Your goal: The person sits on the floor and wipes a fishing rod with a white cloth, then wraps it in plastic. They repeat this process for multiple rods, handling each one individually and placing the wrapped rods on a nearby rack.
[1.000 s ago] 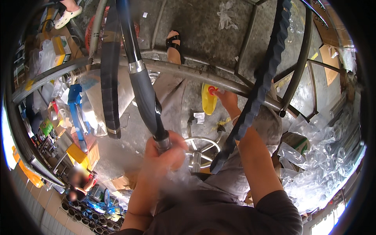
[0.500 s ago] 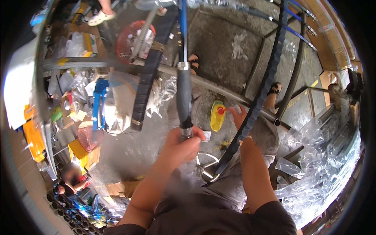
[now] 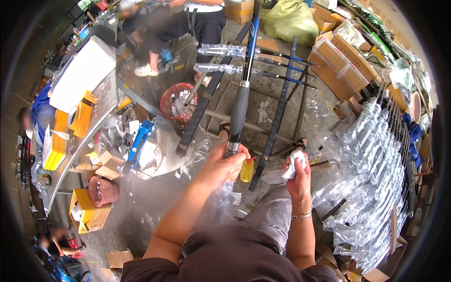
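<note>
My left hand [image 3: 217,164] is wrapped round the lower end of a fishing rod [image 3: 238,113], which has a dark grey grip and a blue and black shaft. The rod points up and away from me. My right hand [image 3: 299,183] grips a crumpled white cloth [image 3: 295,165] above my right thigh. Just right of the left hand, lower down, is a yellow bottle [image 3: 246,171] with a red cap, partly hidden. Beyond the hands, a metal stand with black-wrapped bars [image 3: 277,103] bears several other rods [image 3: 282,66], some with clear plastic on their ends.
Many plastic-sleeved rods [image 3: 371,174] lie piled on the right, with cardboard boxes [image 3: 345,58] behind. On the left are a table [image 3: 89,145] with yellow packs, a red basket [image 3: 176,99] and a yellow box [image 3: 84,211]. Another person [image 3: 202,28] sits at the far side.
My right hand has left the yellow bottle's red cap, come nearer to me and taken hold of the white cloth. My left hand still holds the rod. The view has tilted up.
</note>
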A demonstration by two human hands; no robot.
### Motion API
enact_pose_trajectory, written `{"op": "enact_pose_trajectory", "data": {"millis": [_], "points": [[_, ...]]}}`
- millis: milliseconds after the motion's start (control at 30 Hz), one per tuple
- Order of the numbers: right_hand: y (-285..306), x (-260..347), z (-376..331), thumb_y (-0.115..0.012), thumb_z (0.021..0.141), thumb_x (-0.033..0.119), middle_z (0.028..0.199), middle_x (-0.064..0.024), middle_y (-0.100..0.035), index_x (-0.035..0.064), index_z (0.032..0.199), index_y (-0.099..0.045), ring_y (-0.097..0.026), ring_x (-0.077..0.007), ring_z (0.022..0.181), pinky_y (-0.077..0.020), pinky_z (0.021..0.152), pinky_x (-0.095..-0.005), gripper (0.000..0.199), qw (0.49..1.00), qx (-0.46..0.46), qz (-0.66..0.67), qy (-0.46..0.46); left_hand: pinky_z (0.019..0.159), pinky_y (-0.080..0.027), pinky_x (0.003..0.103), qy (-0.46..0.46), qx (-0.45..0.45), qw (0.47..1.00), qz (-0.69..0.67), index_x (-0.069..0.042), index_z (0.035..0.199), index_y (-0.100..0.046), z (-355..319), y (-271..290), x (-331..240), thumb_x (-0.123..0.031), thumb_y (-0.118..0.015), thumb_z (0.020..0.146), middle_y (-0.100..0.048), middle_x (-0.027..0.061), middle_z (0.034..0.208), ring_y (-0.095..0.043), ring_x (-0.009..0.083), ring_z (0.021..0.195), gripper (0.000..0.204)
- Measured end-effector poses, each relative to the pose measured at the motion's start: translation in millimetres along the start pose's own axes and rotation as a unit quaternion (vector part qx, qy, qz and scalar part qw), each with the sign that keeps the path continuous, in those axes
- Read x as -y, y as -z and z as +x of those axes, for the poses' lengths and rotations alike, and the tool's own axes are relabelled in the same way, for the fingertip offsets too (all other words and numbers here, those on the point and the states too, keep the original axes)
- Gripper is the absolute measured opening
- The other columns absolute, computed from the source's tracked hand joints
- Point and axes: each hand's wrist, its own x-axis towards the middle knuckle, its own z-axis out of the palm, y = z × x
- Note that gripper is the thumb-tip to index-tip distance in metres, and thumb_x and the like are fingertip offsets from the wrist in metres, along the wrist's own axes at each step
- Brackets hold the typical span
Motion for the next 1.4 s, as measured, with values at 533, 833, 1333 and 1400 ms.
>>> {"op": "enact_pose_trajectory", "data": {"millis": [533, 833, 1333, 1400], "points": [[-158.5, 64.6, -83.2, -0.062, 0.067, -0.011, 0.084, -0.0127, -0.058, 0.0032, 0.100, -0.065, -0.061, -0.0288, 0.068, -0.0499, 0.059, -0.0330, 0.036, 0.658, 0.105, -0.513, 0.540, 0.037, -0.021, 0.021, -0.094, -0.028, 0.990, 0.101, -0.007, 0.092, -0.053, -80.5, -81.3, 3.5, -0.009, -0.054, 0.093, -0.038, -0.0060, 0.056, -0.030, 0.0026, 0.042, 0.002], [-145.1, 80.0, -105.1, -0.069, 0.060, -0.006, 0.076, -0.0092, -0.054, 0.0046, 0.099, -0.062, -0.058, -0.0253, 0.056, -0.0459, 0.046, -0.0327, 0.041, 0.634, 0.096, -0.466, 0.610, 0.037, -0.024, 0.021, -0.113, 0.007, 0.985, 0.129, -0.007, 0.092, -0.052, -97.9, -109.9, 8.2, -0.008, -0.053, 0.093, -0.038, -0.0054, 0.056, -0.033, 0.0027, 0.042, 0.002], [-137.0, 88.9, -117.6, -0.062, 0.070, -0.010, 0.076, -0.0127, -0.054, 0.0011, 0.098, -0.056, -0.055, -0.0255, 0.062, -0.0440, 0.055, -0.0310, 0.030, 0.680, 0.066, -0.432, 0.589, 0.039, -0.026, 0.019, -0.118, 0.052, 0.979, 0.160, -0.007, 0.090, -0.049, -103.7, -123.5, 32.0, -0.006, -0.052, 0.092, -0.044, -0.0043, 0.061, -0.036, 0.0018, 0.046, 0.004], [-130.3, 92.2, -122.3, -0.061, 0.074, -0.010, 0.076, -0.0125, -0.052, 0.0010, 0.098, -0.054, -0.052, -0.0230, 0.061, -0.0423, 0.056, -0.0291, 0.027, 0.677, 0.046, -0.439, 0.589, 0.038, -0.028, 0.021, -0.112, 0.072, 0.978, 0.158, -0.005, 0.087, -0.051, -97.9, -128.5, 34.6, -0.008, -0.055, 0.090, -0.044, -0.0045, 0.058, -0.038, 0.0022, 0.045, 0.006]]}}
